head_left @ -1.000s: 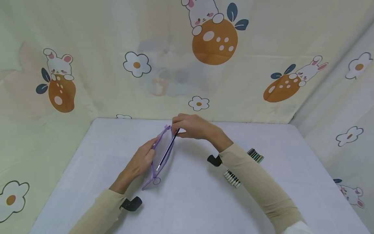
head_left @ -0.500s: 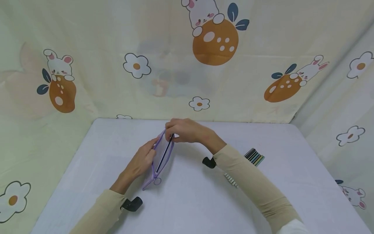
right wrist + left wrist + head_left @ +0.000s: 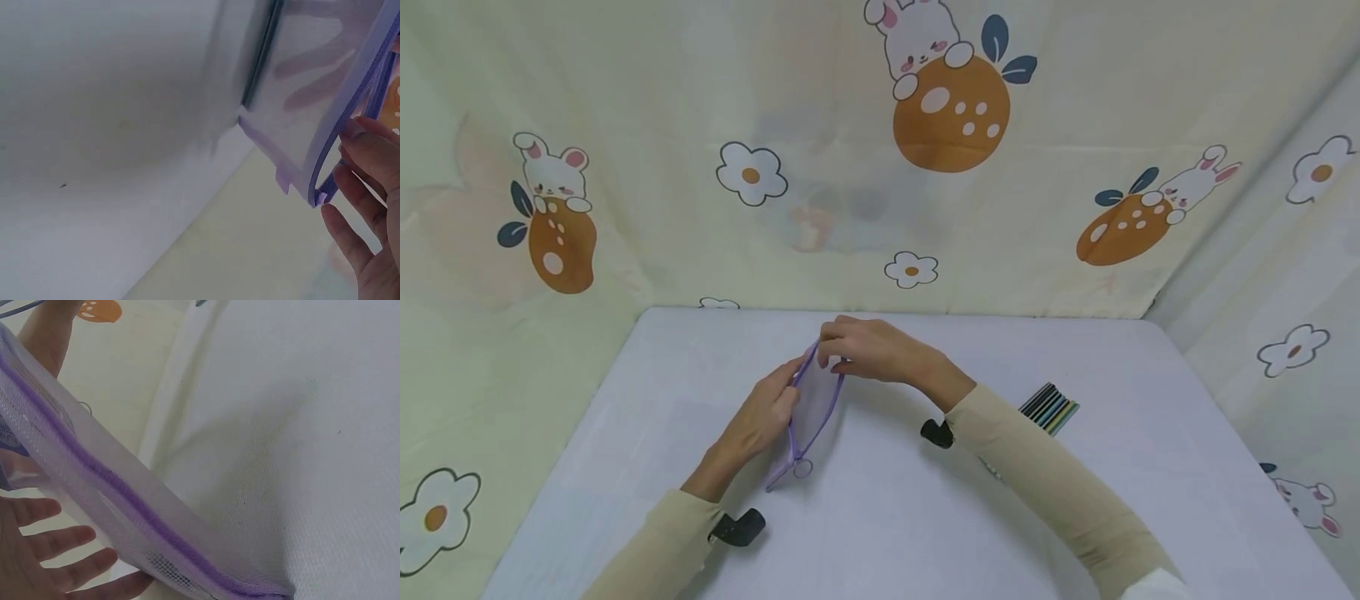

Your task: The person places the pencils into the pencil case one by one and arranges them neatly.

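A translucent mesh zip pouch (image 3: pixel 815 408) with purple zipper edges stands gaping on the white table. My left hand (image 3: pixel 765 408) grips its left side, thumb over the rim; in the left wrist view its fingers (image 3: pixel 59 544) spread along the outside of the mesh. At the far end of the opening is my right hand (image 3: pixel 872 346), with thumb and fingers loosely bent and parted at the zipper edges (image 3: pixel 340 122). Nothing shows between its fingertips. Through the pouch wall in the right wrist view, a dark pencil (image 3: pixel 262 56) lies along the bottom.
Right of the pouch, a row of several dark and coloured pencils (image 3: pixel 1049 408) lies on the table (image 3: pixel 880 517), partly hidden under the right sleeve (image 3: pixel 1045 475). A patterned curtain (image 3: pixel 820 100) hangs behind the table's far edge.
The pencil in my right hand has gone down into the pouch and left the fingers. My right hand has moved slightly left and nearer. My left hand keeps its hold on the pouch.
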Available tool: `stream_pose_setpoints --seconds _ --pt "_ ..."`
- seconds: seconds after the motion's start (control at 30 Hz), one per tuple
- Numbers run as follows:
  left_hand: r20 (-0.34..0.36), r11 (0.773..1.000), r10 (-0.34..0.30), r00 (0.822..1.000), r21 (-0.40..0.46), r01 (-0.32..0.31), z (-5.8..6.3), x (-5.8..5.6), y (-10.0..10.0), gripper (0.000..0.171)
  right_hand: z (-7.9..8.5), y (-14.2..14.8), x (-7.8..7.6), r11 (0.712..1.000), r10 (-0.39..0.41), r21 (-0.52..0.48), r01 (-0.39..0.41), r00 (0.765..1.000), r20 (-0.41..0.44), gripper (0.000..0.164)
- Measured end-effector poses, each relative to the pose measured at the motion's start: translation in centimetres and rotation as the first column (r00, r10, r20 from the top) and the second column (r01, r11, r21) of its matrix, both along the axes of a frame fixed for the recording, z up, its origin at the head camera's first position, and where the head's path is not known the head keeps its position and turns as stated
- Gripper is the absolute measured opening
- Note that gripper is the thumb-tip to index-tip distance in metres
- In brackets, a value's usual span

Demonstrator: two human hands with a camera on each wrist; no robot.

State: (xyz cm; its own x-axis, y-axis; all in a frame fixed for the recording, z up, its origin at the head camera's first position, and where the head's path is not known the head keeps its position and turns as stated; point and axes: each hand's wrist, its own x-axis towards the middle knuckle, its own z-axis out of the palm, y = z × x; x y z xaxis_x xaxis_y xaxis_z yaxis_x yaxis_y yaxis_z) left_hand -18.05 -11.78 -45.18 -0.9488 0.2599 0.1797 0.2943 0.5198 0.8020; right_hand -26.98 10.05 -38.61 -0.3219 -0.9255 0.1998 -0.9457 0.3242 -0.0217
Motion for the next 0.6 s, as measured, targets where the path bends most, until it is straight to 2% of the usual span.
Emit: stream_pose_setpoints --seconds 0.13,0.3,0.43,0.6 --pt "-0.003 1.0 -0.006 1.0 0.001 0.006 0.0 0.1 0.0 0.057 0.0 1.3 0.3 0.999 -0.03 -0.019 0.03 0.999 -0.027 0.011" --pt "-0.018 1.0 -0.008 1.0 0.004 0.008 -0.1 0.2 0.0 0.057 0.5 4.0 0.8 0.997 -0.075 -0.015 0.077 0.993 0.092 0.015" --pt "-0.025 1.0 -0.006 1.0 0.001 0.006 -0.2 0.2 0.0 0.057 0.9 6.5 1.0 0.993 -0.115 0.007 0.116 0.974 0.197 0.023" --pt "-0.019 1.0 -0.006 1.0 -0.005 0.005 -0.1 0.2 0.0 0.057 1.2 9.4 1.1 0.981 -0.191 0.033 0.19 0.932 0.308 0.028"
